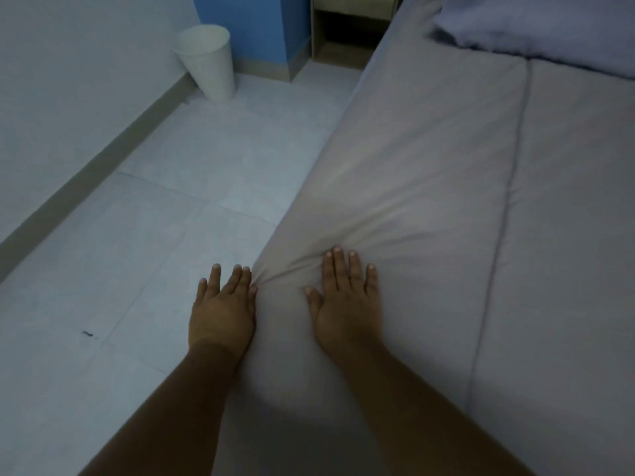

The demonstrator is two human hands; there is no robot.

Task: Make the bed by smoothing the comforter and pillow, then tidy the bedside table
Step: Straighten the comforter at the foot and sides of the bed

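A grey comforter [429,166] covers the bed on the right half of the head view. My right hand [345,300] lies flat on it near the bed's left edge, fingers spread, and wrinkles fan out from under the fingertips. My left hand [223,307] is pressed against the side of the comforter at the bed's edge, fingers extended, its inner side touching the bunched fabric. A bluish pillow [536,25] lies at the head of the bed, top right. The bedside table [347,32] stands beyond the bed at the top; only its lower part shows.
A white waste bin [208,60] leans by the wall at the upper left. A pale tiled floor [171,207] runs along the bed's left side, with a small dark speck [87,334] on it. A blue wall panel [254,25] stands behind the bin.
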